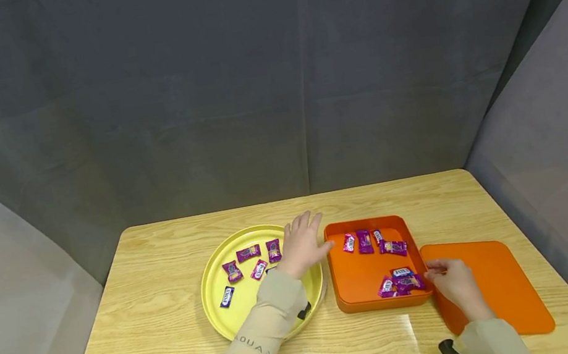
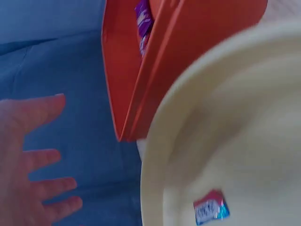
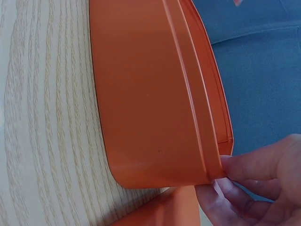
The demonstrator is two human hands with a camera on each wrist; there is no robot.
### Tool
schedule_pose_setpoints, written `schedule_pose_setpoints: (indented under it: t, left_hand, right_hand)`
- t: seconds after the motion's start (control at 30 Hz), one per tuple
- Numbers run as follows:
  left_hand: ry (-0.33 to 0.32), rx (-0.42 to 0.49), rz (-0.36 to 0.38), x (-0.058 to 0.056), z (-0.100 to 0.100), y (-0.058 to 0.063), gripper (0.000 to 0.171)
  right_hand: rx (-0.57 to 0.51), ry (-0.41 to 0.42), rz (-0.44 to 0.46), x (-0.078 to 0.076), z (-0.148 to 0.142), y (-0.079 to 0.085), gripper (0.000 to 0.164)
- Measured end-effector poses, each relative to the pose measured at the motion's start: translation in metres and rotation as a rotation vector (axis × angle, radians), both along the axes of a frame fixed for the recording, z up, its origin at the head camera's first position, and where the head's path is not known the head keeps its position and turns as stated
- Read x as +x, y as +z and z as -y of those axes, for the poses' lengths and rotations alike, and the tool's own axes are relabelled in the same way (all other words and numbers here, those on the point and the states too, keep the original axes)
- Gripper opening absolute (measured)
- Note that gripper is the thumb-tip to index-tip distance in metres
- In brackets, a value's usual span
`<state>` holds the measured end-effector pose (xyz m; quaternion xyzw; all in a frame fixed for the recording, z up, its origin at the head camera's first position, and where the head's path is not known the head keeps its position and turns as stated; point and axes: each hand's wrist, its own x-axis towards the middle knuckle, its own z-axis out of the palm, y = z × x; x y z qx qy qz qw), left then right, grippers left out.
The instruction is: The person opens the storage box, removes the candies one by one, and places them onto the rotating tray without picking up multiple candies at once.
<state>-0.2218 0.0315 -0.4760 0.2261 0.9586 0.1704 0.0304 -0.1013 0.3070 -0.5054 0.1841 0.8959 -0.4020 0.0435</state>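
My left hand [image 1: 301, 246] hovers over the right rim of a round yellow tray [image 1: 214, 285], fingers spread, holding nothing. In the left wrist view its fingers are apart, and a candy [image 2: 211, 207] lies in the tray. Several wrapped candies, such as a purple one [image 1: 233, 271] and a blue one [image 1: 227, 297], are on the tray. Beside it stands an open orange box [image 1: 357, 274] with purple, pink and blue candies in two groups. My right hand [image 1: 453, 280] pinches the box's right rim between thumb and fingers; the right wrist view shows this grip at the corner [image 3: 216, 169].
A flat orange lid [image 1: 505, 284] lies on the wooden table [image 1: 134, 327] right of the box, partly under my right hand. Grey cloth [image 1: 202, 90] hangs behind the table and along both sides. My left forearm crosses the tray's front part.
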Motion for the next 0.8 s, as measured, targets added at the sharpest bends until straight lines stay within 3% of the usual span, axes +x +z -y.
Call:
schedule_pose_setpoints:
  t: [0.23, 0.47, 0.6, 0.8]
  left_hand:
    - [-0.186, -0.052, -0.025, 0.002, -0.039, -0.004, 0.063]
    - [-0.405, -0.06, 0.063, 0.005, -0.072, -0.008, 0.057]
    - [-0.471, -0.088, 0.138, 0.009, -0.088, -0.015, 0.053]
    - [-0.515, -0.127, 0.276, 0.018, -0.106, -0.026, 0.045]
  right_hand:
    - [-0.006, 0.009, -0.009, -0.001, -0.002, -0.002, 0.029]
    - [-0.007, 0.013, -0.014, 0.002, -0.002, -0.001, 0.029]
    - [-0.01, -0.006, -0.007, 0.001, -0.003, -0.003, 0.028]
    - [0.006, -0.027, 0.007, -0.001, -0.003, -0.008, 0.027]
